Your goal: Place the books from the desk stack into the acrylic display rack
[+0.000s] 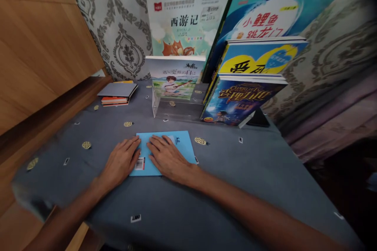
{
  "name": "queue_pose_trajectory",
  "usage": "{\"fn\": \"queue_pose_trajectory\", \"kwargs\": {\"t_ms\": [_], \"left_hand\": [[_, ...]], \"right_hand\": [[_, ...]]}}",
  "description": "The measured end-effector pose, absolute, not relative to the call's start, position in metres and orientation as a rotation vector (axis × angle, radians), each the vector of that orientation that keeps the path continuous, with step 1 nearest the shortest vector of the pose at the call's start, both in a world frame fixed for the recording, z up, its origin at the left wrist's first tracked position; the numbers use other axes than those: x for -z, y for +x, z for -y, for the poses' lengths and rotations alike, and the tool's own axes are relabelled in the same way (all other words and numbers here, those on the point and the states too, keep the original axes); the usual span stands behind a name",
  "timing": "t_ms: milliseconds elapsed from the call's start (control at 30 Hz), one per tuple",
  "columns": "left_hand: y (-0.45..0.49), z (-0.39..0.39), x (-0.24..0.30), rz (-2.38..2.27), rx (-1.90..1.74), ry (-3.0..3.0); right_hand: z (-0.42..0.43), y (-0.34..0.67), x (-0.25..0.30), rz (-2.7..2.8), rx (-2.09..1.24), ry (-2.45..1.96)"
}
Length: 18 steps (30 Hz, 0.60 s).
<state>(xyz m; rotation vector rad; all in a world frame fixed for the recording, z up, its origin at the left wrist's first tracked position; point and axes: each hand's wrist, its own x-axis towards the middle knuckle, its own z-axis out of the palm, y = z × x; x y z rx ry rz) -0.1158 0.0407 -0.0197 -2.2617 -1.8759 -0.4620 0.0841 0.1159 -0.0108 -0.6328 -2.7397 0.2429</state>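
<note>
A thin light-blue book [184, 146] lies flat on the grey cloth-covered table [241, 172], back cover up with a barcode showing. My left hand [121, 161] rests flat on its left edge, fingers stretched out. My right hand [167, 158] lies flat on the middle of the cover, fingers spread. Neither hand grips anything.
A clear acrylic stand [176, 106] holds an illustrated book [175, 76] behind the blue one. Two blue books [244, 98] lean to its right, with larger books [188, 19] against the patterned wall. A small book stack [118, 94] sits at the left by a wooden panel [38, 55].
</note>
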Motion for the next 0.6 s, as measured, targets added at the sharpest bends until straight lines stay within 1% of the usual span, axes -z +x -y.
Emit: {"fn": "queue_pose_trajectory", "kwargs": {"t_ms": [200,400,600], "left_hand": [[-0.117,-0.047,0.019,1.973,0.451,-2.281],[-0.119,-0.05,0.023,1.927,0.531,-2.281],[-0.121,-0.05,0.024,1.865,0.511,-2.277]], "right_hand": [[-0.116,0.084,0.009,2.782,-0.248,-0.627],[-0.116,0.08,0.005,2.826,-0.292,-0.644],[-0.119,0.096,0.004,2.82,-0.28,-0.836]]}}
